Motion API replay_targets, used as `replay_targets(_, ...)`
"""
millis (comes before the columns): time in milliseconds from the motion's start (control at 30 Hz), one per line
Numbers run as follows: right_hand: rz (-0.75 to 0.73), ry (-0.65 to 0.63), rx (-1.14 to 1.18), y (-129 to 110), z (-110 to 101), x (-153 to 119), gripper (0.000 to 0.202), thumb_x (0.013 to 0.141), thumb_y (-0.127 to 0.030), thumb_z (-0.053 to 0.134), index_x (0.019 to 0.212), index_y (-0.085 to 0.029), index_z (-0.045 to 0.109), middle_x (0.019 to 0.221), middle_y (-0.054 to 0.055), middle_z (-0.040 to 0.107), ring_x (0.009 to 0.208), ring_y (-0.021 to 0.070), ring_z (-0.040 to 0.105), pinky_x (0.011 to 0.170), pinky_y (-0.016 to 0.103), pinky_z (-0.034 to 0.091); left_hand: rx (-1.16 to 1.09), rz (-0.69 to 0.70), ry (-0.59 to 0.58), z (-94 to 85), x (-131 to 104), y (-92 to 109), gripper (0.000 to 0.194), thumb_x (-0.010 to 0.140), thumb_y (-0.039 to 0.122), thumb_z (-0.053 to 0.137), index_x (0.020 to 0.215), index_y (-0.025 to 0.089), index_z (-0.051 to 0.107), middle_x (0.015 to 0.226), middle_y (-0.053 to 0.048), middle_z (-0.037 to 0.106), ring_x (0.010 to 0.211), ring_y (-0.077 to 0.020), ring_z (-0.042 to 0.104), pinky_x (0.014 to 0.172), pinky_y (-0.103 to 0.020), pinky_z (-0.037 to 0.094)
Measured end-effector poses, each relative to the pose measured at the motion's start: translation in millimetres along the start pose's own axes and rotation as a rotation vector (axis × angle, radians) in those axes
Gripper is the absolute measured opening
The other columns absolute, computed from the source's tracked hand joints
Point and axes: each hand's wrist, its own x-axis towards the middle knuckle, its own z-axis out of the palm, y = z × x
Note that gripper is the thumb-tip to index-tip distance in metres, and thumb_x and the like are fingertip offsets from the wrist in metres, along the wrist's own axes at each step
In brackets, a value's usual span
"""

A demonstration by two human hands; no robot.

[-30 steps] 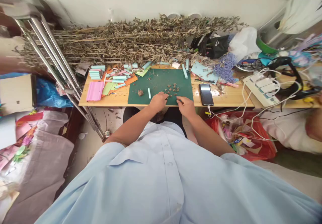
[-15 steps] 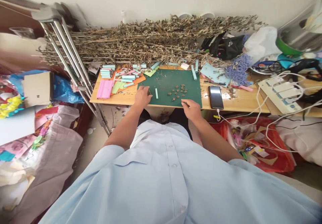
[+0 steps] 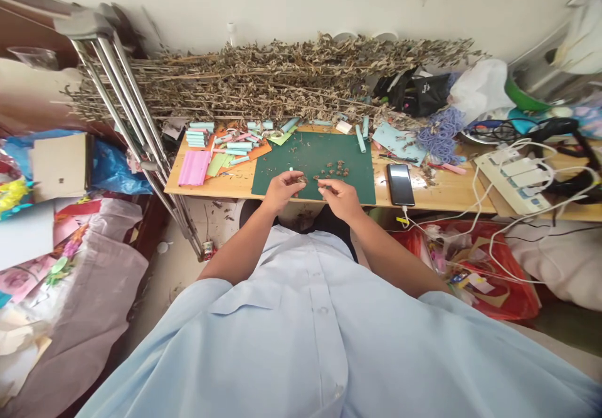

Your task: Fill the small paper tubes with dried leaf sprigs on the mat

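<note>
Above the front part of a dark green mat point(image 3: 301, 148), my left hand point(image 3: 279, 192) is closed in a pinch on a brown clump of dried leaves point(image 3: 303, 180). My right hand point(image 3: 342, 198) faces it from the right, thumb and finger pressed together on a small brown dried-leaf bit point(image 3: 316, 178). A narrow gap separates the two hands. Several small dried-leaf clumps point(image 3: 335, 168) lie on the mat just beyond my right hand. Behind my left fingers, a light blue paper tube is mostly hidden.
Long dried leafy stems point(image 3: 282, 79) lie along the wall. Rolled blue paper tubes point(image 3: 198, 137) and pink paper point(image 3: 194, 167) are at the left. A charging phone point(image 3: 401, 185), purple cord point(image 3: 441, 133) and power strip point(image 3: 510, 177) are at the right. Metal crutch-like poles point(image 3: 136, 117) stand at the left.
My left hand has moved right, bringing the dried-leaf clump over the mat and covering most of the blue tube. My right hand has moved left toward it. The view has shifted slightly.
</note>
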Motion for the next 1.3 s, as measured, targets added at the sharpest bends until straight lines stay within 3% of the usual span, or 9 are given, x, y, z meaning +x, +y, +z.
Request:
replay_targets(167,0.078,-0.069,0.091,-11,-4,2,0.04,0.086,-0.042,0.071,0.121,-0.025,0.078,0.11,0.006,0.078,0.072,0.0173,0.069,0.072,0.036,0.062,-0.255,-0.093,-0.098,17.6,-10,1,0.052,0.064,0.035,0.094,0.107,0.014,0.072,0.091,-0.006,0.074,0.077,-0.0151,0.069,0.059,-0.022,0.047)
replay_targets(367,0.038,-0.101,0.054,-3,-10,3,0.047,0.083,-0.043,0.076,0.127,-0.027,0.076,0.11,0.005,0.076,0.075,0.0172,0.067,0.077,0.038,0.062,-0.247,-0.086,-0.154,23.7,-10,-5,0.047,0.066,0.034,0.094,0.104,0.014,0.074,0.09,-0.005,0.074,0.071,-0.0119,0.064,0.06,-0.023,0.048)
replay_targets(567,-0.007,-0.105,-0.077,-1,-14,2,0.03,0.083,-0.039,0.074,0.109,-0.026,0.083,0.094,0.004,0.078,0.081,0.0212,0.071,0.084,0.039,0.061,-0.13,-0.043,-0.157,29.2,-10,-13,0.044,0.069,0.032,0.09,0.108,0.014,0.077,0.092,-0.004,0.074,0.067,-0.0092,0.06,0.064,-0.024,0.05)
replay_targets(900,0.056,-0.058,-0.084,8,-13,0,0.019,0.082,-0.037,0.074,0.095,-0.028,0.084,0.086,0.001,0.08,0.08,0.023,0.074,0.077,0.037,0.062,0.01,-0.06,-0.144,35.6,-12,-25,0.047,0.072,0.027,0.087,0.116,0.015,0.076,0.091,-0.005,0.075,0.08,-0.0171,0.071,0.069,-0.027,0.058)
replay_targets(1200,0.034,-0.107,-0.185,0,-15,-2,0.014,0.079,-0.025,0.068,0.081,-0.025,0.082,0.074,0.0,0.078,0.069,0.0201,0.071,0.069,0.032,0.057,0.17,-0.05,-0.077,39.4,-14,-30,0.034,0.073,0.02,0.082,0.107,0.015,0.08,0.077,-0.002,0.074,0.072,-0.0167,0.071,0.074,-0.03,0.059)
replay_targets(1300,0.043,-0.073,-0.201,0,-12,-4,0.012,0.075,-0.024,0.068,0.076,-0.024,0.08,0.069,-0.001,0.076,0.065,0.0193,0.07,0.066,0.031,0.056,0.117,-0.085,-0.064,42.0,-15,-34,0.032,0.071,0.019,0.084,0.103,0.015,0.08,0.078,-0.002,0.074,0.07,-0.0165,0.071,0.073,-0.03,0.059)
